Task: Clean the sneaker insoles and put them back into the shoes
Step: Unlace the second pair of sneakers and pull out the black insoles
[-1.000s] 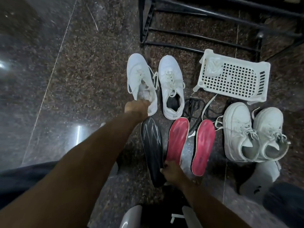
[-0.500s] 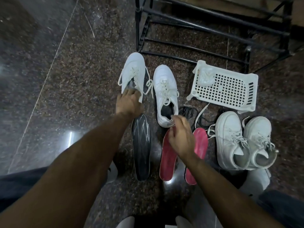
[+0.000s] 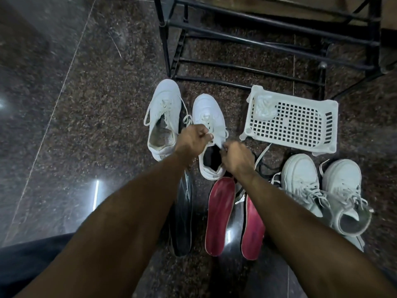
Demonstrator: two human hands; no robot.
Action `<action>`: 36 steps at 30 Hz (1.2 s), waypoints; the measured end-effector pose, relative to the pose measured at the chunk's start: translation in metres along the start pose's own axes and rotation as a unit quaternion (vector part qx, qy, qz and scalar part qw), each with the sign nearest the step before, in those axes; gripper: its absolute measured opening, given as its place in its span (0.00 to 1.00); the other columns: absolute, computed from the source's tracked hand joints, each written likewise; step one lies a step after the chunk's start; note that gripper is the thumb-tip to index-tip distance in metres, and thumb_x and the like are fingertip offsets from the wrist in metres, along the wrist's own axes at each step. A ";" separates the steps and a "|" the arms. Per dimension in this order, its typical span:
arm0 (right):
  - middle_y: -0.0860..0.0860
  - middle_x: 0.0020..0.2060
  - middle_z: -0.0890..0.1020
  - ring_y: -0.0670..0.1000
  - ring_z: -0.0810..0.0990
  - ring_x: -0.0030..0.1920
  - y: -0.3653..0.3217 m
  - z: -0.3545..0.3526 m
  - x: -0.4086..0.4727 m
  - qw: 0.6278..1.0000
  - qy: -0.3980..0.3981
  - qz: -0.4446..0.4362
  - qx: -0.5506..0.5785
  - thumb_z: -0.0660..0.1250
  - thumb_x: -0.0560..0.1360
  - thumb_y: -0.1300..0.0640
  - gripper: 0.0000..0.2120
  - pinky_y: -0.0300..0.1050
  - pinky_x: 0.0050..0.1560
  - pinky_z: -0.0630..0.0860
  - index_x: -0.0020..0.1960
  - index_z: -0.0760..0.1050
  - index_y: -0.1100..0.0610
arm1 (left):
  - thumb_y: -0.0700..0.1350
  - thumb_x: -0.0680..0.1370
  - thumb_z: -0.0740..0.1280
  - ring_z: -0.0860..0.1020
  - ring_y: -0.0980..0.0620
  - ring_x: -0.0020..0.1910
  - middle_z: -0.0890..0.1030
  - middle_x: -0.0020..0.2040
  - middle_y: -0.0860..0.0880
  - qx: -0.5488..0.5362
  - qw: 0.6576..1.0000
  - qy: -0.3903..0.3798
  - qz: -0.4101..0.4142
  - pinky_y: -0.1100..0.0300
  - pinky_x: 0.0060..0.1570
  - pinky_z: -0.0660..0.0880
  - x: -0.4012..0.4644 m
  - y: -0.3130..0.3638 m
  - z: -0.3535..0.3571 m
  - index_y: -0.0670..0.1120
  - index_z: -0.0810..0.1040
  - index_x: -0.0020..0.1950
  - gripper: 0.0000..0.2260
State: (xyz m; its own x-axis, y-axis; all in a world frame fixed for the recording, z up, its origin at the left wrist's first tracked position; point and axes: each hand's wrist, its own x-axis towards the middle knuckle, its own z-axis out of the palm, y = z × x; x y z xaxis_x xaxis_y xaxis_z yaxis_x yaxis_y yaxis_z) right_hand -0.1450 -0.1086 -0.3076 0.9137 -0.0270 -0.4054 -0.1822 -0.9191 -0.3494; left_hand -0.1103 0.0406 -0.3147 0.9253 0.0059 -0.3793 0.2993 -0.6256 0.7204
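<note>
Two white sneakers stand side by side on the floor. The left sneaker (image 3: 164,117) lies open with a pale lining showing. My left hand (image 3: 192,139) and my right hand (image 3: 237,158) both pinch the tongue and opening of the right sneaker (image 3: 209,117), whose inside looks black. In front of them lie a black insole (image 3: 182,216) with pale streaks and two red insoles (image 3: 219,214) (image 3: 253,231), partly hidden by my forearms.
A second pair of white high-top sneakers (image 3: 318,188) sits at the right. A white perforated plastic basket (image 3: 292,123) with a crumpled clear bag lies behind them. A black metal rack (image 3: 257,46) stands at the back. Loose black laces (image 3: 266,166) lie between the pairs.
My left hand left the left sneaker and moved right onto the right sneaker. My right hand rose from the red insoles to that sneaker's opening.
</note>
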 end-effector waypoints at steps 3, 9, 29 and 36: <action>0.58 0.48 0.82 0.62 0.81 0.49 0.001 -0.002 -0.001 0.997 -0.009 -0.036 -0.063 0.64 0.75 0.60 0.07 0.48 0.40 0.70 0.51 0.78 0.56 | 0.43 0.72 0.74 0.82 0.53 0.33 0.83 0.34 0.47 0.011 0.999 -0.013 0.039 0.59 0.37 0.78 0.009 0.007 -0.016 0.47 0.80 0.34 0.07; 0.59 0.51 0.82 0.62 0.81 0.52 -0.006 -0.010 -0.006 0.994 -0.033 -0.041 -0.093 0.65 0.74 0.62 0.09 0.49 0.44 0.73 0.55 0.77 0.57 | 0.43 0.71 0.77 0.82 0.49 0.33 0.83 0.34 0.43 -0.017 0.997 -0.033 0.061 0.55 0.38 0.80 0.027 0.022 -0.070 0.46 0.83 0.36 0.06; 0.56 0.49 0.80 0.57 0.81 0.47 0.000 -0.003 -0.004 0.994 -0.013 -0.087 -0.062 0.65 0.78 0.61 0.07 0.42 0.39 0.66 0.54 0.78 0.59 | 0.44 0.77 0.70 0.78 0.47 0.40 0.78 0.38 0.46 -0.051 0.999 0.007 -0.017 0.57 0.40 0.74 0.031 0.036 -0.019 0.46 0.76 0.39 0.08; 0.56 0.51 0.80 0.59 0.81 0.48 0.000 -0.002 -0.003 0.994 -0.011 -0.084 -0.071 0.63 0.78 0.60 0.08 0.44 0.40 0.68 0.55 0.77 0.60 | 0.39 0.79 0.67 0.77 0.50 0.26 0.80 0.29 0.45 -0.490 0.841 0.222 0.061 0.61 0.23 0.71 0.054 0.120 -0.105 0.41 0.73 0.38 0.10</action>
State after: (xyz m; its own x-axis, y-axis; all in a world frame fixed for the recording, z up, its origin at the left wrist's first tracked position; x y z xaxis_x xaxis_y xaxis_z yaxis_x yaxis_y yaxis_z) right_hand -0.1472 -0.1095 -0.3049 0.9185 0.1389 -0.3702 0.0269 -0.9561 -0.2918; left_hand 0.0000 0.0476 -0.1880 0.8937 0.4155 -0.1693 0.0420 0.2982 0.9536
